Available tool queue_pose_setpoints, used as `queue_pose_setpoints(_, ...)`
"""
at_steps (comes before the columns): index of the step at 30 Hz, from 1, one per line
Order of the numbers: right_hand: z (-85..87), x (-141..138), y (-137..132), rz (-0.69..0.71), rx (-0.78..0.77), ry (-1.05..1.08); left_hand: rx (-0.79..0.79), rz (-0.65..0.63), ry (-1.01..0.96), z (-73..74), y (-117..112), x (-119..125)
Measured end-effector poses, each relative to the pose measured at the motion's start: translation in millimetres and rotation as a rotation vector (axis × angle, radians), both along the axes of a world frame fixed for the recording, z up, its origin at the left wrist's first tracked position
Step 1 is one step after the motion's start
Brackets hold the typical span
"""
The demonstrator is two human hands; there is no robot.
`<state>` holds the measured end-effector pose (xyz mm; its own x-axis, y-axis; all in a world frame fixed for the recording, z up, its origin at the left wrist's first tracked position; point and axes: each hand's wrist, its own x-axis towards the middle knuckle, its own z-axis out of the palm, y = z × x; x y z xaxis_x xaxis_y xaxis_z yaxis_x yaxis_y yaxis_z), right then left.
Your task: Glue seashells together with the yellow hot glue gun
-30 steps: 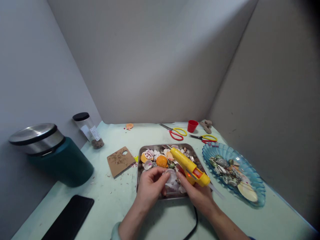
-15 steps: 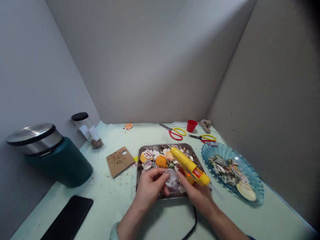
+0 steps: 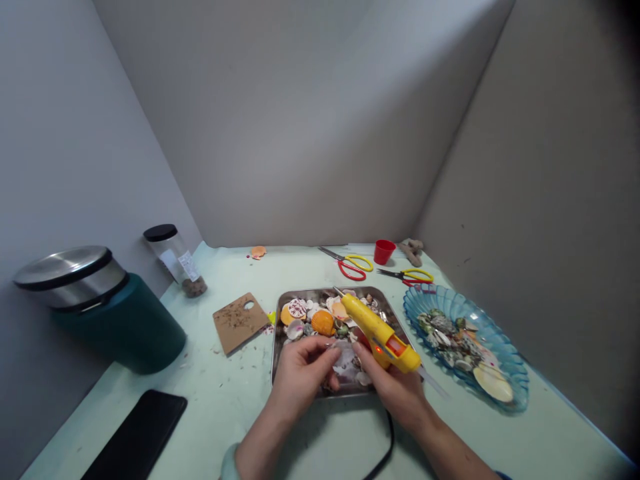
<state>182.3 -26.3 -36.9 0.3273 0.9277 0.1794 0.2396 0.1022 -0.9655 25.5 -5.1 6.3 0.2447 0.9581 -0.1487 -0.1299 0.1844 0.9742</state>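
A pale, see-through piece spans the gap between my two hands, low over the steel tray. My left hand pinches its left edge between thumb and fingers. In my right hand sits a yellow hot glue gun, its nozzle pointing up and left and an orange light glowing on its side. The right thumb reaches to the piece's right edge. Seashells fill the tray, among them an orange scallop shell. A clear glue stick pokes from the gun's rear.
Right of the tray lies a blue glass dish of shells. Scissors, pliers and a red cup are at the back. Leftward are a cardboard piece, a jar, a teal flask and a black phone.
The see-through piece between my hands seems tilted slightly differently. Both hands and the glue gun stay nearly in place.
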Motion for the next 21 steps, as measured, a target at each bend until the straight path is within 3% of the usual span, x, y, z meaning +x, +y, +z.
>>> queue_pose_setpoints(15,10.5,-4,0,-0.009,0.054,0.021,0.25,0.082,0.117,-9.2,-3,-2)
queue_pose_setpoints(21,1.6,-1,0,-0.053,0.038,0.003,0.197,0.035,0.105,-7.5,-3,-1)
